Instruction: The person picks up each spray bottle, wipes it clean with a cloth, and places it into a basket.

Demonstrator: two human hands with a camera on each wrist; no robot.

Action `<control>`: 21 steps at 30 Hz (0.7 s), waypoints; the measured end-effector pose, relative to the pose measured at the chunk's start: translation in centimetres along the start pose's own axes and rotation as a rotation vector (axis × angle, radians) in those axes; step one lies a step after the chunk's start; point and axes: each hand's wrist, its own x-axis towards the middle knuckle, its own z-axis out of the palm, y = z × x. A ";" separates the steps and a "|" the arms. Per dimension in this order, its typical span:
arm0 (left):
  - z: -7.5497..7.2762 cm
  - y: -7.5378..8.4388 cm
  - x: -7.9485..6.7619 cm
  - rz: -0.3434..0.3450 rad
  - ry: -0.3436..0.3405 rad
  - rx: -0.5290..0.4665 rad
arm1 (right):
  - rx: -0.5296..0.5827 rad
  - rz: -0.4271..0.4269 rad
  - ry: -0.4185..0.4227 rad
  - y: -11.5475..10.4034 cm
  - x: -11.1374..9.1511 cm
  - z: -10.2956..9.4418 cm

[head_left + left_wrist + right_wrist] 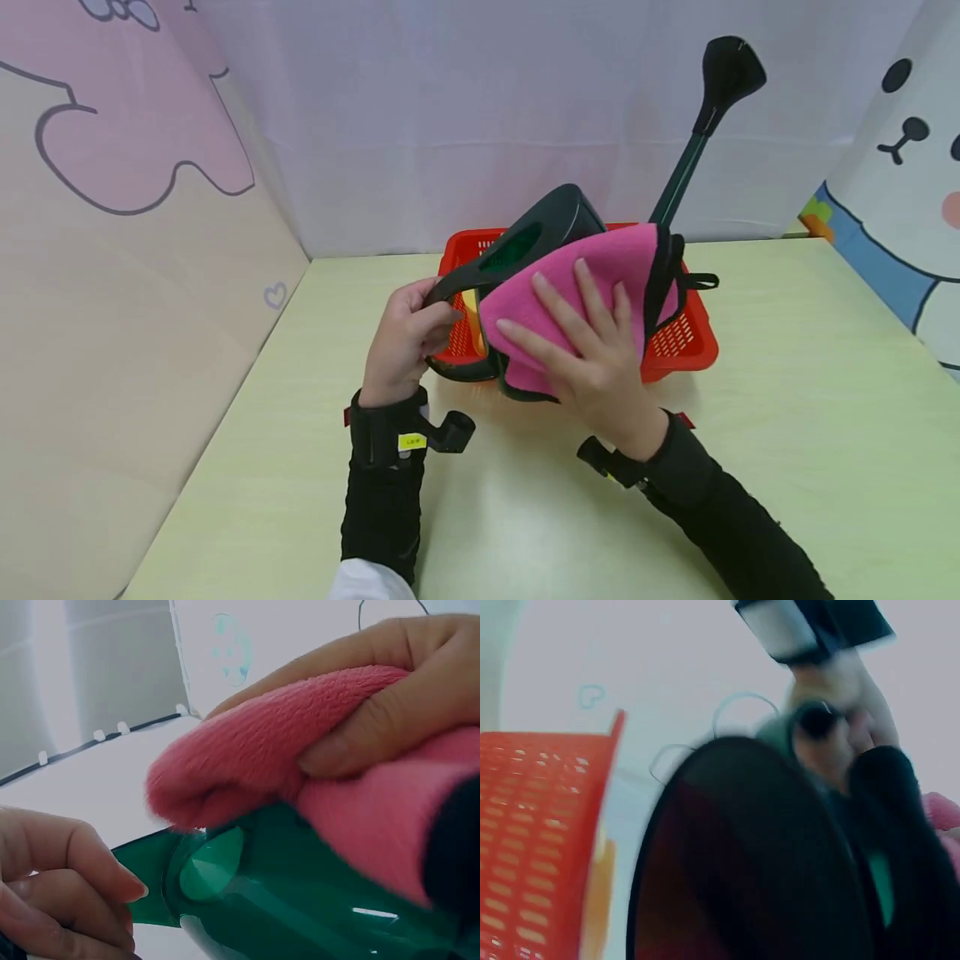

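A: Left hand (408, 337), state?
B: Clamped on the handle (457, 279) of the watering can (551, 225), fingers curled round it.

A: Right hand (600, 375)?
B: Holding the pink cloth (618, 254). Head view has four fingers spread across it. Left wrist view has the thumb bent on the near side, fabric caught between thumb and fingers.

A: Where's the can exactly?
B: Between the hands, tilted, overlapping the red basket (693, 333) in the head view. Can't tell if the two touch. Cloth lies against the can's green body.

A: Spout (678, 179)?
B: Slants toward the upper right, tipped with a flared black rose (731, 71), seen against the pale curtain (450, 100).

A: Cloth details?
B: Black trim (654, 283) on the spout side, small black loop (703, 281) sticking out past it.

A: Basket?
B: Perforated walls, far part of the pale table (262, 467). Yellow item (472, 321) in it, mostly hidden, can't ID.

A: Right wrist view any use?
B: Partly. Big blurred dark oval (742, 862) up close, basket wall to its left. Can't tell which part the oval is.

A: Wrists?
B: Black strap (386, 429) on the left one, yellow label (412, 442) on it. Similar strap on the right.
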 end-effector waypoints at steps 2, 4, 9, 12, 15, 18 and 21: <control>0.1 -0.1 0.1 -0.012 0.000 0.022 | -0.108 -0.091 -0.052 -0.8 -0.3 0.5; 0.3 -0.1 0.1 -0.025 0.002 0.048 | -0.201 -0.175 -0.103 -1.5 -0.5 1.0; 0.4 -0.2 0.4 -0.034 0.003 0.092 | -0.291 -0.267 -0.182 -1.9 -0.7 1.3; 0.4 -0.2 0.4 -0.028 0.009 0.083 | -0.227 -0.229 -0.140 -1.1 -0.5 0.9; 0.3 0.0 0.2 -0.023 0.011 0.073 | -0.074 -0.122 -0.053 -0.3 -0.2 0.4; 0.2 0.2 0.0 -0.024 0.003 0.062 | 0.138 0.032 0.038 0.7 0.3 -0.5; 0.1 0.4 -0.2 -0.025 -0.014 0.056 | 0.363 0.204 0.130 1.8 0.9 -1.5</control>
